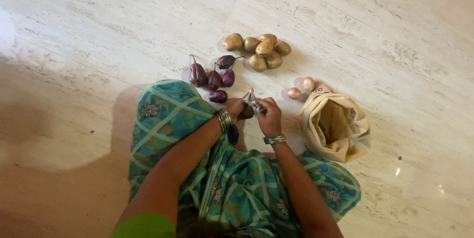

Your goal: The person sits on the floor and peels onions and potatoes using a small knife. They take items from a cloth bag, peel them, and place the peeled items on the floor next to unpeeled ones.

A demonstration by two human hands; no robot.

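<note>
I sit on a pale marble floor, my knees draped in green patterned cloth. My left hand (237, 107) and my right hand (269, 114) meet in front of me. Both pinch a small crumpled grey packet (253, 102) with an orange tip showing at its top. What is inside the packet is hidden. A dark round thing (246, 113) sits under my left fingers. Several small purple aubergines (213, 77) lie just beyond my left hand. A pile of several potatoes (259, 50) lies further out.
Two small onions (301, 88) lie beside an open cream cloth bag (335, 127) to the right of my right hand. Bangles ring both wrists. Bare marble floor stretches all around, with a shadowed patch at the left.
</note>
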